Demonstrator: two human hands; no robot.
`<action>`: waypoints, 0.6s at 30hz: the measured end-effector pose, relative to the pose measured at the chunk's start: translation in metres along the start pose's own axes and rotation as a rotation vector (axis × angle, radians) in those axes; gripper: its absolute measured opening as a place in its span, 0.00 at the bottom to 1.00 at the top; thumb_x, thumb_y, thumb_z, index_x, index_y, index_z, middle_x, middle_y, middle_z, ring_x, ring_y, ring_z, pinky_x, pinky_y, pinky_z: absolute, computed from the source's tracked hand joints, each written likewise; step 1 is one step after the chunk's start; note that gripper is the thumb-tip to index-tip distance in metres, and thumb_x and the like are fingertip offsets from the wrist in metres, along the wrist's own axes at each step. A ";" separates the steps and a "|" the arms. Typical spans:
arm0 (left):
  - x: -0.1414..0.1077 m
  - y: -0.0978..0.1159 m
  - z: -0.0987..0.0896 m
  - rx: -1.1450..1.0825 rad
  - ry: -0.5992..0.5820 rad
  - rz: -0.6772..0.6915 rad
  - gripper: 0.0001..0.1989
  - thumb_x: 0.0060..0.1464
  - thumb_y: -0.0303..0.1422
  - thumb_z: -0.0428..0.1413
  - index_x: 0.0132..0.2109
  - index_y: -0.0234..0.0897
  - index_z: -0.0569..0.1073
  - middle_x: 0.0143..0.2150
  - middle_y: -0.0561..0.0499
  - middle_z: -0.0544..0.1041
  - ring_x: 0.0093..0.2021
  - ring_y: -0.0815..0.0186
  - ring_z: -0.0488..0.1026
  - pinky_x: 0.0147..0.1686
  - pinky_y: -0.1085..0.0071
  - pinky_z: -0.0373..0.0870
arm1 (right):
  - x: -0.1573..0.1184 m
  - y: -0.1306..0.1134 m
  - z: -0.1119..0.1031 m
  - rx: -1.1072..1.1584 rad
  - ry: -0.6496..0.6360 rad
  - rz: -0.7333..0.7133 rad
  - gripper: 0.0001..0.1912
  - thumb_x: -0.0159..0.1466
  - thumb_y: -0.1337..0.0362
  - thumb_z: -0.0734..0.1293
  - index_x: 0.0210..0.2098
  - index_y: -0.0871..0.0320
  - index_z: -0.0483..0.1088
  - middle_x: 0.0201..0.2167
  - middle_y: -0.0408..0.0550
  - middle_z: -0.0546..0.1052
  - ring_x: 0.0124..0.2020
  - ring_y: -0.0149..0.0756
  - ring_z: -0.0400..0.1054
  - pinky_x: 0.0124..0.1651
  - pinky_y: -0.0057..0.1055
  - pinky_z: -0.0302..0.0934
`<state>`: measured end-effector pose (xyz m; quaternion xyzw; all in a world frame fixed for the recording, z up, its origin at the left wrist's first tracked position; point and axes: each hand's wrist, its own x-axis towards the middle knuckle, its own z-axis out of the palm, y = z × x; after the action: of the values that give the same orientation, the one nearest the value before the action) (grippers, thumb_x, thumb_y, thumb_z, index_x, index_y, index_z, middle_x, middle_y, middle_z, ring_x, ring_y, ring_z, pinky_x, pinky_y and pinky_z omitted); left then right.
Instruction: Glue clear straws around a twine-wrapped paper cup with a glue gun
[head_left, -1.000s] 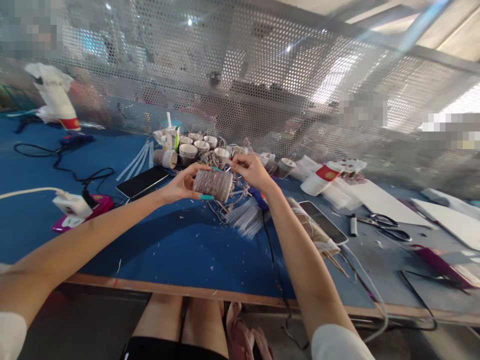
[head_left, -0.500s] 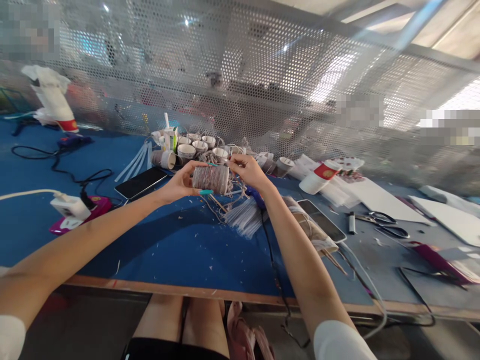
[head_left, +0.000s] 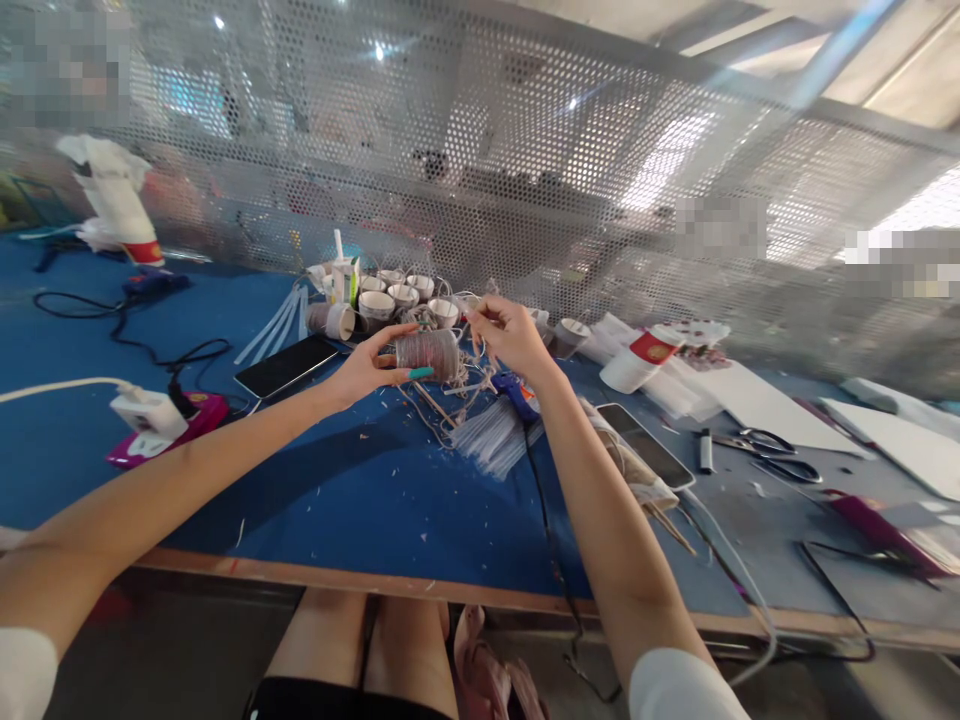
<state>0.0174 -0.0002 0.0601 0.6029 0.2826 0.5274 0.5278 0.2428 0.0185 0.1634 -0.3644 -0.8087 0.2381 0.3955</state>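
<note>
The cord-wrapped cup (head_left: 426,355) is gripped by the left hand (head_left: 365,366); the grip of the right hand (head_left: 514,338) cannot be determined.

Glue gun (head_left: 516,394), clear glue sticks (head_left: 491,442), string-wound cups (head_left: 319,319) suggest a craft workshop

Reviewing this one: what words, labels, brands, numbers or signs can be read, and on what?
None can be read.
Right red band, on white cups: gold emblem, too small.
Left red band, on white bundle: blurred.
Small carton: green marking, too small.
Cord-wrapped cup in left hand: no lettering visible.
</note>
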 end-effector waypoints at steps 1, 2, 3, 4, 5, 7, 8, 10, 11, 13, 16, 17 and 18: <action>0.000 0.000 0.000 0.004 0.015 -0.005 0.40 0.40 0.35 0.72 0.62 0.47 0.69 0.57 0.45 0.75 0.38 0.66 0.78 0.37 0.65 0.81 | 0.000 -0.003 -0.001 -0.013 -0.002 -0.010 0.28 0.62 0.36 0.64 0.25 0.53 0.59 0.19 0.40 0.66 0.19 0.28 0.60 0.23 0.28 0.52; 0.000 0.000 -0.001 0.010 0.034 -0.006 0.42 0.40 0.34 0.72 0.63 0.46 0.68 0.52 0.45 0.77 0.38 0.64 0.79 0.37 0.63 0.82 | -0.001 -0.007 -0.001 -0.029 -0.005 -0.020 0.28 0.63 0.36 0.64 0.25 0.54 0.59 0.19 0.40 0.66 0.19 0.28 0.59 0.23 0.28 0.52; 0.001 0.000 -0.002 0.021 0.058 0.004 0.43 0.39 0.34 0.72 0.63 0.46 0.68 0.49 0.46 0.78 0.39 0.62 0.79 0.38 0.61 0.82 | -0.002 -0.011 -0.002 -0.053 -0.012 -0.032 0.28 0.63 0.36 0.63 0.25 0.54 0.59 0.18 0.40 0.66 0.19 0.28 0.59 0.24 0.29 0.52; 0.001 -0.001 -0.002 0.039 0.085 0.028 0.42 0.39 0.35 0.72 0.63 0.45 0.68 0.50 0.46 0.78 0.41 0.61 0.79 0.40 0.59 0.83 | -0.004 -0.015 -0.004 -0.089 -0.013 -0.054 0.28 0.64 0.37 0.63 0.25 0.54 0.60 0.18 0.40 0.65 0.19 0.28 0.59 0.24 0.29 0.52; 0.002 -0.001 -0.003 0.062 0.117 0.067 0.41 0.39 0.35 0.73 0.62 0.44 0.69 0.53 0.45 0.77 0.44 0.59 0.79 0.42 0.57 0.82 | -0.007 -0.020 -0.005 -0.136 0.002 -0.088 0.28 0.65 0.38 0.63 0.24 0.54 0.60 0.18 0.40 0.65 0.20 0.29 0.58 0.25 0.30 0.53; 0.004 -0.002 -0.004 0.125 0.195 0.159 0.39 0.38 0.35 0.72 0.59 0.43 0.70 0.60 0.44 0.72 0.51 0.56 0.77 0.48 0.55 0.81 | -0.015 -0.031 -0.008 -0.234 0.072 -0.187 0.27 0.66 0.40 0.62 0.22 0.54 0.61 0.18 0.42 0.65 0.21 0.30 0.59 0.28 0.32 0.56; 0.005 -0.003 -0.005 0.159 0.247 0.204 0.37 0.39 0.35 0.72 0.58 0.43 0.71 0.62 0.44 0.70 0.53 0.55 0.76 0.50 0.54 0.80 | -0.019 -0.036 -0.010 -0.262 0.125 -0.241 0.27 0.67 0.41 0.61 0.22 0.54 0.62 0.19 0.43 0.66 0.23 0.32 0.60 0.30 0.33 0.58; 0.007 -0.007 -0.010 0.237 0.379 0.292 0.34 0.43 0.34 0.70 0.58 0.45 0.70 0.62 0.45 0.68 0.57 0.53 0.73 0.54 0.54 0.78 | -0.027 -0.048 -0.015 -0.256 0.231 -0.338 0.27 0.68 0.40 0.58 0.23 0.53 0.65 0.22 0.46 0.69 0.27 0.35 0.65 0.37 0.38 0.63; 0.009 -0.009 -0.013 0.280 0.457 0.342 0.33 0.45 0.33 0.69 0.59 0.46 0.69 0.62 0.46 0.67 0.59 0.53 0.71 0.55 0.54 0.76 | -0.029 -0.053 -0.019 -0.231 0.275 -0.383 0.27 0.68 0.40 0.57 0.24 0.53 0.66 0.24 0.47 0.70 0.29 0.38 0.68 0.41 0.41 0.64; 0.011 -0.015 -0.021 0.355 0.626 0.438 0.32 0.49 0.33 0.67 0.60 0.49 0.67 0.64 0.47 0.63 0.64 0.52 0.67 0.58 0.55 0.74 | -0.030 -0.058 -0.030 -0.198 0.362 -0.434 0.27 0.69 0.41 0.56 0.26 0.53 0.69 0.26 0.48 0.72 0.35 0.41 0.71 0.48 0.45 0.64; 0.015 -0.021 -0.029 0.367 0.825 0.533 0.35 0.51 0.34 0.65 0.63 0.52 0.60 0.67 0.46 0.55 0.68 0.50 0.60 0.60 0.54 0.72 | -0.022 -0.043 -0.053 -0.252 0.450 -0.272 0.22 0.69 0.44 0.60 0.29 0.53 0.70 0.29 0.49 0.74 0.42 0.44 0.72 0.46 0.43 0.65; 0.015 -0.022 -0.030 0.357 0.845 0.545 0.36 0.51 0.35 0.65 0.63 0.52 0.59 0.67 0.45 0.53 0.68 0.50 0.59 0.60 0.54 0.72 | -0.018 -0.032 -0.061 -0.290 0.432 -0.154 0.19 0.67 0.45 0.63 0.30 0.53 0.70 0.27 0.48 0.74 0.40 0.43 0.72 0.42 0.40 0.66; 0.015 -0.022 -0.030 0.348 0.837 0.547 0.37 0.51 0.35 0.65 0.64 0.52 0.58 0.67 0.45 0.53 0.68 0.50 0.60 0.60 0.54 0.72 | -0.015 -0.017 -0.068 -0.333 0.358 -0.028 0.18 0.63 0.47 0.69 0.28 0.53 0.69 0.24 0.46 0.72 0.35 0.40 0.71 0.37 0.37 0.65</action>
<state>-0.0010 0.0298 0.0411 0.4710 0.3847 0.7868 0.1051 0.2971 0.0027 0.2070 -0.4500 -0.7587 0.0276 0.4702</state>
